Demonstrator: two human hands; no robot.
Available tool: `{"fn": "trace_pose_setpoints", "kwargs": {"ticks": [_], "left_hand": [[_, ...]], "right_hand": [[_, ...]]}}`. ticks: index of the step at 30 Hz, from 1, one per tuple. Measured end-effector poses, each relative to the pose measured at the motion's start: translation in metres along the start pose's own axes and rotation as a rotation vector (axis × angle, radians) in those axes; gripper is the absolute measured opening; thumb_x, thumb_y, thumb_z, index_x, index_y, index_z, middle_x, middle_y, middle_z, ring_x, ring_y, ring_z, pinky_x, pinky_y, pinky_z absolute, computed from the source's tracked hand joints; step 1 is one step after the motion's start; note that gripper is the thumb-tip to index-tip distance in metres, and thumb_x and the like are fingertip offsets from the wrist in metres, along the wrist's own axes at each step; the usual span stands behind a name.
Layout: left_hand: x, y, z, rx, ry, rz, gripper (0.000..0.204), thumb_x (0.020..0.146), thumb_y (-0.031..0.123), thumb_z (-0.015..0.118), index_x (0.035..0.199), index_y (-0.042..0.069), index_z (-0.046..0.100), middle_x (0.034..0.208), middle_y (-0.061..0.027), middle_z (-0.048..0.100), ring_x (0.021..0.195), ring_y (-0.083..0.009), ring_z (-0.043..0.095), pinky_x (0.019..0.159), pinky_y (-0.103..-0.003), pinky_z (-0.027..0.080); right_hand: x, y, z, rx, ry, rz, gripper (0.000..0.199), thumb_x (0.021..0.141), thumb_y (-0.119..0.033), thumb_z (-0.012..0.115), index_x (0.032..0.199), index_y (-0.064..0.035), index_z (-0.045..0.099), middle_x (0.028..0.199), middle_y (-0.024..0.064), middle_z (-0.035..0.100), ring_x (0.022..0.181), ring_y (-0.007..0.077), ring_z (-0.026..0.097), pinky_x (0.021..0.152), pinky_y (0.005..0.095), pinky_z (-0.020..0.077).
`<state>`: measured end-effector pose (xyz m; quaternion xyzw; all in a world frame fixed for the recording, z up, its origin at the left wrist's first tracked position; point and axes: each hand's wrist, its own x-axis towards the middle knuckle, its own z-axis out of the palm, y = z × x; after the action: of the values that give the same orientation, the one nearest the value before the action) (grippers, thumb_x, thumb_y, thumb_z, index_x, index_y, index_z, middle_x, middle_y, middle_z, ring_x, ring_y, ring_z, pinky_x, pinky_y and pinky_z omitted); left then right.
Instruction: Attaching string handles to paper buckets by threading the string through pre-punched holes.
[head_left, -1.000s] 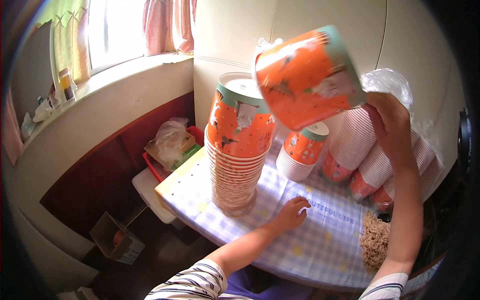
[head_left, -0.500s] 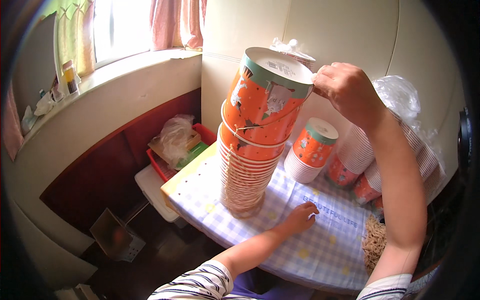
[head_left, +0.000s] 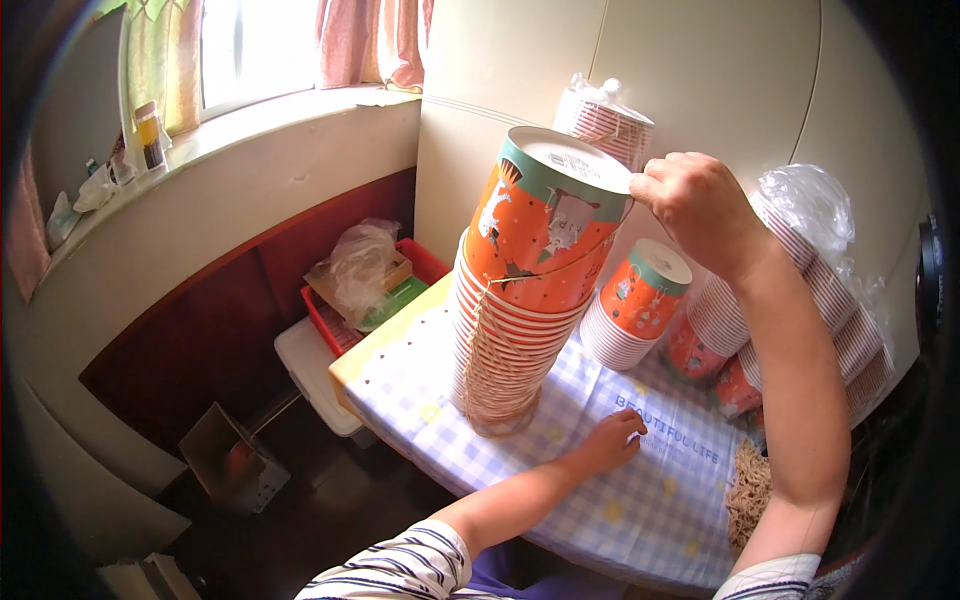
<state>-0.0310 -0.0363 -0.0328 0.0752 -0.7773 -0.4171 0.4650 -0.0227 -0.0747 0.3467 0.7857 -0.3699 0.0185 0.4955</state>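
A tall stack of upside-down paper buckets (head_left: 515,345) stands on the checked tablecloth (head_left: 560,485). Its top bucket (head_left: 540,235) is orange with a green band and pale base, and printed figures. A thin string handle (head_left: 550,268) slants across it up to my right hand (head_left: 695,210), whose fingers pinch together beside the base's right edge; the fingertips are partly hidden. More string handles hang down the stack's near left side. Low over the cloth, right of the stack, my left hand (head_left: 610,442) has loosely bent fingers, slightly apart, holding nothing visible.
A shorter bucket stack (head_left: 640,300) stands behind. Plastic-wrapped stacks lean at the right (head_left: 820,310), and another wrapped stack (head_left: 605,125) is at the back. A string bundle (head_left: 748,490) lies at the right edge. Left of the table are a red basket (head_left: 430,262) and a cardboard box (head_left: 235,465).
The top bucket has sunk down over the stack, closing the gap between its rim and the rims below. My right hand went down with it. The left hand stays nearly in place.
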Motion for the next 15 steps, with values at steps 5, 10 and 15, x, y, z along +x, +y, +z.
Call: {"fn": "trace_pose_setpoints", "kwargs": {"ticks": [5,10,15], "left_hand": [[0.0030,0.0047,0.0009,0.047,-0.007,-0.025,0.015,0.073,0.003,0.059,0.088,0.004,0.060,0.096,-0.0121,0.058,0.092,-0.0326,0.057,0.081,-0.040,0.047],[0.0027,0.0038,-0.0007,0.062,-0.019,-0.043,0.015,0.073,0.004,0.059,0.088,0.004,0.060,0.096,-0.0120,0.058,0.092,-0.0325,0.057,0.080,-0.040,0.047],[0.0016,0.0012,0.0001,0.061,-0.096,-0.085,0.015,0.076,0.006,0.059,0.090,0.003,0.062,0.102,-0.0131,0.058,0.097,-0.0320,0.057,0.085,-0.039,0.046]], "right_hand": [[-0.0035,0.0017,-0.0042,0.022,-0.030,0.026,0.008,0.076,-0.006,0.058,0.083,-0.0075,0.063,0.072,0.0056,0.060,0.071,0.0215,0.063,0.066,0.0336,0.0526],[-0.0045,-0.0041,-0.0071,0.216,0.059,0.086,0.010,0.082,-0.014,0.061,0.087,-0.0058,0.061,0.076,0.0076,0.060,0.073,0.0246,0.063,0.067,0.0360,0.0524],[-0.0065,-0.0060,-0.0080,0.309,0.041,0.116,0.012,0.083,-0.016,0.061,0.089,-0.0063,0.060,0.077,0.0086,0.060,0.074,0.0266,0.062,0.066,0.0377,0.0515]]}}
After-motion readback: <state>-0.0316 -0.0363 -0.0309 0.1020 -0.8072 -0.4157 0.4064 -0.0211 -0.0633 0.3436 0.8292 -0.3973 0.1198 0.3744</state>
